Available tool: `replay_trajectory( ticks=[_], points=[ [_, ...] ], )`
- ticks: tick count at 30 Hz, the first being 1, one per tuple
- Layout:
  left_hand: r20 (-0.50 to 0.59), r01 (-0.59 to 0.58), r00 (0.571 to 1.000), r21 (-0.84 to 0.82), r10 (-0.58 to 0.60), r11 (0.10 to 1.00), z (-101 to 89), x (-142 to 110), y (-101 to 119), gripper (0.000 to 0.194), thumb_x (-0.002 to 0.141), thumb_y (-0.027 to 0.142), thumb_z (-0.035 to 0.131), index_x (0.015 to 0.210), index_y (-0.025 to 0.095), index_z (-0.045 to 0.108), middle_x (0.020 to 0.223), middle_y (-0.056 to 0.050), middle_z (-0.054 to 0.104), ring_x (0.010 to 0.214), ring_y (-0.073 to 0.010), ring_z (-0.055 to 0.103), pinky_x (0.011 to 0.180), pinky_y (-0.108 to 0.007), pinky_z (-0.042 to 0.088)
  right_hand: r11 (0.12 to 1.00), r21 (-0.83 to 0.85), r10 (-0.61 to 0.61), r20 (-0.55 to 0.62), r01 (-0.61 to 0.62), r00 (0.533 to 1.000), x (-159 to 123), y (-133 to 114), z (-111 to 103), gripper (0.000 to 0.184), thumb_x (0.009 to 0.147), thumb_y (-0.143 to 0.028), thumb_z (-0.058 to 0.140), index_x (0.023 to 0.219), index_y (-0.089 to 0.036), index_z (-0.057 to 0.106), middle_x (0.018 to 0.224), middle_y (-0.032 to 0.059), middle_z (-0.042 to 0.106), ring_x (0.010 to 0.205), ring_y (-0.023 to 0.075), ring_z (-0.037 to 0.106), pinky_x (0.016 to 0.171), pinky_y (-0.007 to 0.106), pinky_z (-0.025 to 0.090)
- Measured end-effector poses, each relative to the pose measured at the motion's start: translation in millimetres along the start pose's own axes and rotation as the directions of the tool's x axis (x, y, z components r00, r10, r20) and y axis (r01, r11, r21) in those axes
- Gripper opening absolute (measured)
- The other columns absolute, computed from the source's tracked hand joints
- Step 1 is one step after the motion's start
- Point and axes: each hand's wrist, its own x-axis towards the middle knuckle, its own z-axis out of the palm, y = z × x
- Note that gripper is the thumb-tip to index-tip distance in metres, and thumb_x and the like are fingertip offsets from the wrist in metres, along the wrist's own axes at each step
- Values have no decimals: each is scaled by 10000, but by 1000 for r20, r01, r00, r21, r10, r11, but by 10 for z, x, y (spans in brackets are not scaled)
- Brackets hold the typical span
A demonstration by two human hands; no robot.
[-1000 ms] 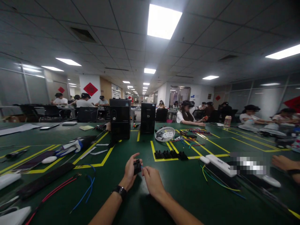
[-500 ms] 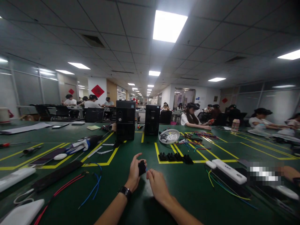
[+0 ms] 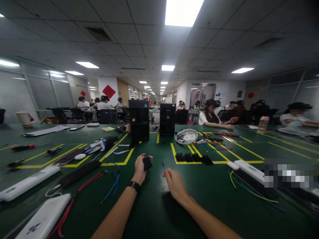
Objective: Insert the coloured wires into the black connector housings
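Observation:
My left hand (image 3: 139, 170), with a dark watch on the wrist, is closed round a small black connector block (image 3: 147, 163) held just above the green table (image 3: 154, 205). My right hand (image 3: 174, 181) sits a little to the right and pinches a short blue wire (image 3: 163, 165) whose tip points up. The wire and the block are apart, with a small gap between them. A row of similar black blocks (image 3: 193, 158) lies beyond my right hand inside a yellow-taped square.
Two black computer towers (image 3: 139, 123) stand at mid-table, with a white fan grille (image 3: 186, 136) to their right. Red and blue wires (image 3: 109, 184) and white power strips (image 3: 42, 219) lie at left; another strip (image 3: 249, 168) lies at right. Several people sit at far tables.
My right hand has drawn the blue wire away from the black block, opening a gap. The view has shifted left and slightly down.

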Motion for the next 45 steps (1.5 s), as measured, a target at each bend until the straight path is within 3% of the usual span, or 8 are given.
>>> replay_trajectory(
  ticks=[6,15,20,25,29,35,39,45],
  points=[
    [115,-13,992,487,-50,873,-27,362,-242,213,801,350,466,830,161,559,634,-59,670,543,-166,619,511,-248,439,991,-135,0,95,13,996,47,83,-28,333,948,-274,317,798,-185,601,707,12,633,680,138,588,614,221,318],
    [202,-99,973,808,-115,581,-573,1324,144,431,804,517,426,657,146,588,676,-85,676,663,-201,641,663,-291,463,956,-292,25,160,24,987,36,143,-30,274,925,-230,350,984,-189,614,839,71,673,804,193,630,680,253,376],
    [290,-240,952,901,-92,362,-790,1386,379,508,768,576,434,761,121,659,807,-99,682,818,-243,620,718,-311,440,983,-175,-34,108,53,994,25,260,36,460,881,-125,345,1333,-118,425,1095,131,625,1006,211,581,866,290,395],
    [474,-437,861,874,-181,210,-832,1358,548,537,676,550,602,1041,159,637,1072,-78,647,961,-223,585,824,-289,419,977,-120,-160,116,174,980,52,350,42,511,800,7,304,1250,-121,508,1088,121,589,1015,180,552,899,270,396],
    [534,-529,774,841,-341,117,-832,1319,627,510,534,443,757,963,179,676,997,-59,670,925,-228,599,806,-276,433,974,-95,-188,156,204,970,15,286,-3,437,786,12,316,1068,-146,611,1046,98,601,1005,177,547,908,279,387],
    [509,-552,781,833,-362,-18,-956,1325,763,492,607,371,726,1055,188,638,1043,-76,659,958,-247,596,827,-307,428,999,-15,-42,229,46,972,49,115,-40,372,818,-140,426,1147,-161,598,1052,72,650,1005,187,580,910,291,393],
    [529,-572,788,818,-315,-57,-999,1320,961,482,671,433,675,1094,211,615,1126,-80,630,1066,-269,546,908,-329,384,1000,16,0,357,-6,934,315,-160,252,370,813,-207,456,1138,-143,621,1004,75,682,963,189,617,848,265,429],
    [618,-651,745,755,-252,-73,-853,1114,1237,386,760,389,601,1111,227,615,1168,-94,597,1122,-274,488,977,-354,316,987,113,-153,513,111,845,656,-792,1194,533,779,-332,536,1280,-149,532,1133,102,650,1011,225,616,868,297,451]
  ],
)
